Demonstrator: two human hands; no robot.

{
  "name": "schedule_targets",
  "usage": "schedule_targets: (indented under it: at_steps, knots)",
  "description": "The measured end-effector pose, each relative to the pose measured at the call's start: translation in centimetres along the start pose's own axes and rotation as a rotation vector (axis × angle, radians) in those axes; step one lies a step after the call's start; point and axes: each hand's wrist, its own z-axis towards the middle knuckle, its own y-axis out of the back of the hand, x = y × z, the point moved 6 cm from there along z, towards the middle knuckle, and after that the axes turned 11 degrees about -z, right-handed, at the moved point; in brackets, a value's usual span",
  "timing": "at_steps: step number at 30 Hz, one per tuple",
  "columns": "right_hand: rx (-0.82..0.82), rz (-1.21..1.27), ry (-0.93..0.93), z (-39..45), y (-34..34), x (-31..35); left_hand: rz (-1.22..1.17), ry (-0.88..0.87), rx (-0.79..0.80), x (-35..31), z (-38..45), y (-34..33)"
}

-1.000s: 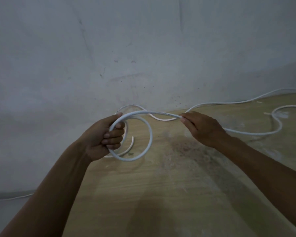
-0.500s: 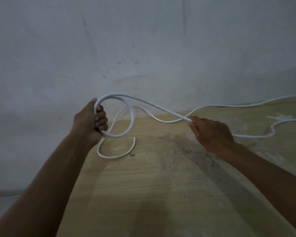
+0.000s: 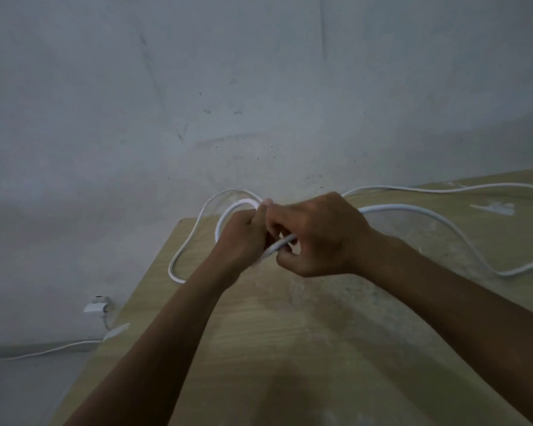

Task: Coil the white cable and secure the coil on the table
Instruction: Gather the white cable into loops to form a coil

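The white cable (image 3: pixel 443 222) runs in long curves over the far right of the wooden table (image 3: pixel 290 333). A small loop of it rises above my left hand (image 3: pixel 243 238), which is closed around the coil's strands. My right hand (image 3: pixel 317 235) is pressed against the left one, its fingers pinching a strand of the cable between the two hands. Another slack bend of cable (image 3: pixel 179 256) hangs past the table's far left corner. The cable's end is hidden behind my hands.
A grey wall stands right behind the table. Low on the wall at the left is a white socket with a plug (image 3: pixel 97 305), and a thin white wire (image 3: pixel 43 352) runs along the floor line. The table's left edge slants from the far corner toward me.
My right hand has come left with its stretch of cable and now meets my left hand. The left hand has dropped and moved right. The view has tilted down.
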Motion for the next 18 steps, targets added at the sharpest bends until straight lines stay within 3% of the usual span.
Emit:
schedule_targets:
  at_steps: [3, 10, 15, 18]
  knots:
    - [-0.043, -0.025, -0.074, 0.2, 1.4, -1.5, -0.032, 0.062, 0.079, 0.6, -0.8, -0.5]
    - [-0.043, -0.157, -0.274, -4.3, -0.2, -8.2, -0.242, 0.187, 0.002, 2.4, -0.6, 4.2]
    - [0.086, -0.208, -0.163, -3.0, -3.3, -5.8, -0.141, 0.32, 0.163, 1.4, -1.0, 2.3]
    - [0.094, -0.235, -0.124, -1.9, -3.4, -5.3, -0.211, 0.391, 0.246, 0.7, -1.2, 1.2]
